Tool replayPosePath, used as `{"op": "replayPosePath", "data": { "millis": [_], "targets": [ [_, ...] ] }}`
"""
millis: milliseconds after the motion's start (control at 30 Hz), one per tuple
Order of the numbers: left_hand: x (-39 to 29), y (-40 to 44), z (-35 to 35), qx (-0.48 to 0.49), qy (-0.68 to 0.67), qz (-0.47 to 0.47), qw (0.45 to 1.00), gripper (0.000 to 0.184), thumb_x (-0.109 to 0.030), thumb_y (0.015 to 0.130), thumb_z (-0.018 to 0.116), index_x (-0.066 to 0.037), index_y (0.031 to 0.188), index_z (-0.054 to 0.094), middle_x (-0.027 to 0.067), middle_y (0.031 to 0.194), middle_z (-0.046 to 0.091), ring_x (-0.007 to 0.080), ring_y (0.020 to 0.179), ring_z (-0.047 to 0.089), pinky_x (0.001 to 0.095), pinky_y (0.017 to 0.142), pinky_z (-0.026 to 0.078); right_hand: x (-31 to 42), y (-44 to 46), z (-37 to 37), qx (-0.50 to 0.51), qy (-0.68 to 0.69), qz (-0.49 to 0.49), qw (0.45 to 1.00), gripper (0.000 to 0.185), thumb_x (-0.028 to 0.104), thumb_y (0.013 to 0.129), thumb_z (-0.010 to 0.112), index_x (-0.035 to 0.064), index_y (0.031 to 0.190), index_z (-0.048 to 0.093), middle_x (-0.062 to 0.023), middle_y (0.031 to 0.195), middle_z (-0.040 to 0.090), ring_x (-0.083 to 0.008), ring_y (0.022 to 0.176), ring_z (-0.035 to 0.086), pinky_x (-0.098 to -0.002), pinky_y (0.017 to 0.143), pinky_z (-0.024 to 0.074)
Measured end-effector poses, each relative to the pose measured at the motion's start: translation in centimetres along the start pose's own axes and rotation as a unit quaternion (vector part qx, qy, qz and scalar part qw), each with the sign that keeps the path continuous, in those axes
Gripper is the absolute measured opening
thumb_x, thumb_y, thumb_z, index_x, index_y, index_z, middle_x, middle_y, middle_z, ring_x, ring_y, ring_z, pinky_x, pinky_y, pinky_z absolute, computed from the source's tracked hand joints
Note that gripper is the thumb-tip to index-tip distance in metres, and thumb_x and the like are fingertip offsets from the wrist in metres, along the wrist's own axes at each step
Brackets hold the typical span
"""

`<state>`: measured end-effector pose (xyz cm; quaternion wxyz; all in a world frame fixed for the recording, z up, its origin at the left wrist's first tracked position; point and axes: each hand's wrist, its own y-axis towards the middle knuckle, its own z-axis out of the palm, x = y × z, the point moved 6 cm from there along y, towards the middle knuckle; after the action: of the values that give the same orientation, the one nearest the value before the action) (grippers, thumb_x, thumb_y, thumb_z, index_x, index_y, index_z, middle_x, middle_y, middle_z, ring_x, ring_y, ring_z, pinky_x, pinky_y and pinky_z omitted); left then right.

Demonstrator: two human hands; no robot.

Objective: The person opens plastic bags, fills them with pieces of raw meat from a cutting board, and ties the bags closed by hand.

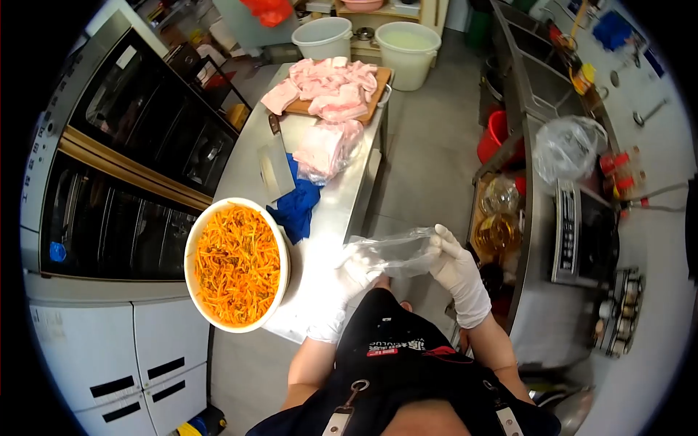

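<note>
A clear plastic bag [401,251] is stretched between my two white-gloved hands, off the table's right edge. My right hand [456,275] pinches one end of it. At the other end, my left hand [349,280] grips the plastic, its fingers partly washed out by glare. Left of my left hand stands a round white tub [283,254] full of shredded orange and green vegetables [236,265]. Beyond lie a crumpled blue cloth [297,207], a cleaver [275,167] and a plastic-wrapped pack of pale pink meat [329,149].
More meat slabs [334,83] lie on a wooden board [379,83] at the far end of the steel table [243,160]. Black-doored ovens [123,160] line the left. On the right counter are a plastic bag bundle [569,149] and a microwave [578,232]. Buckets [407,62] stand behind.
</note>
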<state>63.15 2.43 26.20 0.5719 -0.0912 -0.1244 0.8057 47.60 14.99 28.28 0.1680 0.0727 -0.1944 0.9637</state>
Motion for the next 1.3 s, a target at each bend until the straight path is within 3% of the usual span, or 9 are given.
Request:
{"op": "replayPosePath", "data": {
  "millis": [133, 300, 433, 533, 667, 867, 1133, 1167, 1300],
  "targets": [
    [-4.6, 5.3, 1.4, 0.004, 0.02, 0.057, 0.998, 0.048, -0.013, 0.081, 0.059, 0.004, 0.123, 0.047, 0.0193, 0.113, 0.057, 0.0339, 0.1, 0.057, 0.0514, 0.087, 0.047, 3.9, 6.8, 2.2, 0.072, -0.081, 0.001, 0.994, 0.024, -0.002, 0.082, 0.051, 0.0055, 0.102, 0.062, -0.0062, 0.082, 0.057, -0.018, 0.072, 0.051, -0.0311, 0.072, 0.0443],
    [-10.2, 10.1, 7.2, -0.086, 0.384, 0.257, 0.882, 0.036, -0.001, 0.083, 0.061, 0.003, 0.117, 0.053, 0.0086, 0.098, 0.062, 0.014, 0.08, 0.058, 0.0238, 0.073, 0.046, 8.6, 13.5, 7.9, 0.043, -0.328, -0.034, 0.943, 0.015, 0.0, 0.078, 0.055, 0.0016, 0.091, 0.062, -0.0055, 0.081, 0.052, -0.0152, 0.08, 0.049, -0.029, 0.076, 0.0411],
    [-13.7, 13.6, 10.8, -0.05, 0.618, 0.363, 0.695, 0.023, 0.011, 0.073, 0.051, 0.001, 0.082, 0.069, 0.0094, 0.091, 0.062, 0.0156, 0.083, 0.059, 0.0254, 0.076, 0.046, 11.4, 17.8, 13.0, 0.09, -0.739, -0.246, 0.621, 0.016, -0.005, 0.076, 0.055, 0.0038, 0.085, 0.065, -0.0071, 0.085, 0.051, -0.0209, 0.078, 0.054, -0.0339, 0.072, 0.0462],
    [-14.8, 16.2, 12.4, -0.144, 0.707, 0.37, 0.585, 0.024, 0.011, 0.074, 0.05, 0.001, 0.085, 0.069, 0.0121, 0.091, 0.062, 0.0201, 0.084, 0.06, 0.0278, 0.077, 0.047, 11.8, 21.6, 14.9, 0.061, -0.832, -0.328, 0.444, 0.022, -0.004, 0.071, 0.056, 0.0054, 0.088, 0.065, -0.0105, 0.084, 0.051, -0.0281, 0.077, 0.055, -0.037, 0.069, 0.0463],
    [-16.6, 19.2, 13.2, -0.242, 0.772, 0.434, 0.395, 0.027, 0.009, 0.079, 0.051, 0.001, 0.1, 0.066, 0.0131, 0.095, 0.06, 0.0223, 0.088, 0.059, 0.028, 0.077, 0.047, 11.1, 26.9, 16.7, 0.106, -0.882, -0.293, 0.355, 0.045, -0.001, 0.069, 0.057, 0.0078, 0.113, 0.059, -0.0117, 0.084, 0.051, -0.0315, 0.076, 0.055, -0.0407, 0.068, 0.0458],
    [-18.1, 22.2, 16.0, -0.36, 0.783, 0.447, 0.242, 0.041, 0.008, 0.072, 0.06, -0.002, 0.111, 0.062, 0.0099, 0.099, 0.056, 0.0189, 0.075, 0.055, 0.0248, 0.061, 0.045, 13.7, 34.8, 19.8, 0.22, -0.86, -0.259, 0.381, 0.052, -0.002, 0.068, 0.055, 0.008, 0.118, 0.057, -0.0112, 0.083, 0.05, -0.0309, 0.073, 0.055, -0.0405, 0.065, 0.0459],
    [-16.3, 26.3, 19.0, -0.487, 0.626, 0.464, 0.394, 0.042, 0.014, 0.074, 0.056, -0.001, 0.113, 0.061, 0.0131, 0.113, 0.05, 0.0131, 0.078, 0.053, 0.0204, 0.061, 0.041, 17.2, 42.5, 22.9, 0.369, -0.816, -0.198, 0.398, 0.052, -0.004, 0.069, 0.055, 0.0069, 0.12, 0.056, -0.0122, 0.085, 0.052, -0.0316, 0.071, 0.056, -0.0404, 0.064, 0.0469],
    [-16.1, 26.5, 18.5, -0.495, 0.648, 0.472, 0.335, 0.042, 0.013, 0.071, 0.055, 0.001, 0.112, 0.06, 0.0162, 0.111, 0.055, 0.0262, 0.086, 0.06, 0.0274, 0.069, 0.048, 17.2, 43.1, 23.0, 0.383, -0.812, -0.186, 0.4, 0.052, -0.004, 0.069, 0.055, 0.0066, 0.12, 0.056, -0.0122, 0.086, 0.052, -0.0316, 0.07, 0.056, -0.0404, 0.063, 0.047],
    [-16.8, 27.0, 18.0, -0.532, 0.632, 0.439, 0.353, 0.043, 0.012, 0.072, 0.055, 0.002, 0.113, 0.059, 0.0157, 0.114, 0.055, 0.0257, 0.089, 0.06, 0.0267, 0.069, 0.048, 15.9, 45.2, 23.1, 0.415, -0.781, -0.132, 0.448, 0.044, -0.004, 0.073, 0.055, 0.0076, 0.116, 0.058, -0.0119, 0.088, 0.054, -0.0312, 0.071, 0.057, -0.039, 0.063, 0.0475]
  ]
}}
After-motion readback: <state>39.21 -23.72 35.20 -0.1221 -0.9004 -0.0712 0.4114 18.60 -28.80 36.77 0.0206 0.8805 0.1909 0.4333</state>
